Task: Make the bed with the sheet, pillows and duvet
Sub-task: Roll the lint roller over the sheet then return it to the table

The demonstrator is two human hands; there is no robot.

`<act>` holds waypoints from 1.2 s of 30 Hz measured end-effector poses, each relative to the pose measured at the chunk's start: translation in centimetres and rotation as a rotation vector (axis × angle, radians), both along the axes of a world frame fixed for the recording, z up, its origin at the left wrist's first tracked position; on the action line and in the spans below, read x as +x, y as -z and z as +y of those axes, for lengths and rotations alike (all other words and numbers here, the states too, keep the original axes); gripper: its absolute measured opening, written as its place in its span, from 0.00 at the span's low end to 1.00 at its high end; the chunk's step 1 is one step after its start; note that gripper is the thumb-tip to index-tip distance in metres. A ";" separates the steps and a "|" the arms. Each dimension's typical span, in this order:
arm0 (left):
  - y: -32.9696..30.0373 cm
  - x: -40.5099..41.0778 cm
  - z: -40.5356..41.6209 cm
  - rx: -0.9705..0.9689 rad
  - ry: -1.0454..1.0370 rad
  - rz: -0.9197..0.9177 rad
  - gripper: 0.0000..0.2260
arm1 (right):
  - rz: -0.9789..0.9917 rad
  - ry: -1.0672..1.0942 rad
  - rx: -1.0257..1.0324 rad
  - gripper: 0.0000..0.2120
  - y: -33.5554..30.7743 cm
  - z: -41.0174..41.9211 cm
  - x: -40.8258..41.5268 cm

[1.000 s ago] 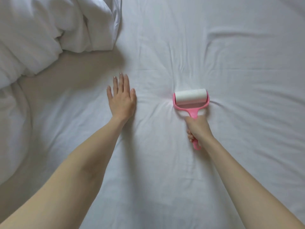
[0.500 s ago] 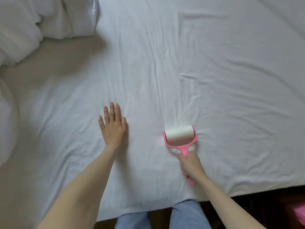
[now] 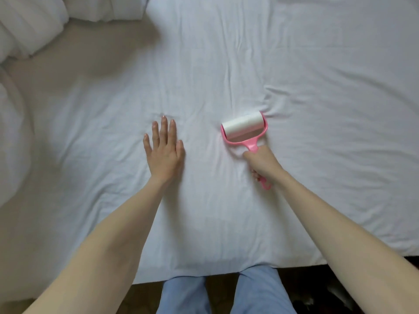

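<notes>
A white sheet (image 3: 294, 64) covers the bed, creased in places. My left hand (image 3: 163, 152) lies flat on it, fingers straight and pointing away from me. My right hand (image 3: 260, 163) grips the pink handle of a lint roller (image 3: 243, 126), whose white roll lies on the sheet to the right of my left hand. A bunched white duvet (image 3: 29, 26) is piled at the top left, and more of it runs down the left edge.
The near edge of the bed (image 3: 317, 259) runs across the bottom, with dark floor (image 3: 340, 286) beyond it. My legs in light blue trousers (image 3: 217, 295) stand against that edge.
Over the second the roller was pulled back toward me and has now moved forward and rightward again. My left hand stays flat on the sheet. The view has shifted to show the bed edge.
</notes>
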State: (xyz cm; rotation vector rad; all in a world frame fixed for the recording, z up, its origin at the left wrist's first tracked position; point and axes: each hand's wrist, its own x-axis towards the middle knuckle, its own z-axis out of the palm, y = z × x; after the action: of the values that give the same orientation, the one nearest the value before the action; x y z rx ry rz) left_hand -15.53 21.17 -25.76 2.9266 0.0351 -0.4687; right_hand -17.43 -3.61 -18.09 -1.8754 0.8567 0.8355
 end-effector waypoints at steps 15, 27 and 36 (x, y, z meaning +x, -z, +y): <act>1.0 17.6 1.5 0.011 -0.013 -0.119 0.25 | 0.023 -0.206 0.047 0.08 0.4 5.0 19.8; 2.7 18.5 1.4 -0.010 -0.098 -0.165 0.26 | -0.103 -0.217 0.058 0.06 2.3 10.3 31.2; 3.0 18.3 1.4 -0.002 -0.093 -0.152 0.28 | -0.347 -0.063 0.150 0.14 1.7 6.9 24.1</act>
State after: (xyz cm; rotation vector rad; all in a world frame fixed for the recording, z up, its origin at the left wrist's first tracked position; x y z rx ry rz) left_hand 2.76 22.60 -28.77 2.9336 0.1493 -0.2311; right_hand 6.67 3.30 -19.78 -1.8495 0.5084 0.5697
